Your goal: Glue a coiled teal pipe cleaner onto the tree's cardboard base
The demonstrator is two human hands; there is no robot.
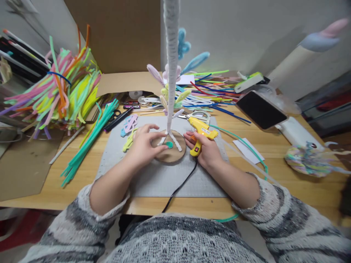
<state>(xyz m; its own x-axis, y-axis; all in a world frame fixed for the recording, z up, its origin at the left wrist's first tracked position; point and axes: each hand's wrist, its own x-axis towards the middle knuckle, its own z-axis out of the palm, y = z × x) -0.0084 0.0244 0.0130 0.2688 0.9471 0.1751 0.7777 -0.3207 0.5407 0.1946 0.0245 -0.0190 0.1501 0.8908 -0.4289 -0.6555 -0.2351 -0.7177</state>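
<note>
My right hand (210,149) is wrapped round the handle of a yellow glue gun (201,129), whose nozzle points up and to the left. A round cardboard disc (175,157) lies on the grey cutting mat (153,182) between my hands. On it stands a tall white wrapped stem (171,73) with splayed white feet and pipe-cleaner flowers and leaves up its length. A small green piece (169,145) sits between the feet. My left hand (146,144) is over the disc's left side, fingers apart, thumb tip beside the green piece; it holds nothing visible.
Left of the mat lie green pipe cleaners (90,140) and a large multicoloured bundle (63,91). Small pipe-cleaner shapes (130,124) are beside my left hand. Scissors (201,117) and loose pipe cleaners (208,91) lie behind. A phone (261,109) stands right; a black cord (181,186) crosses the mat.
</note>
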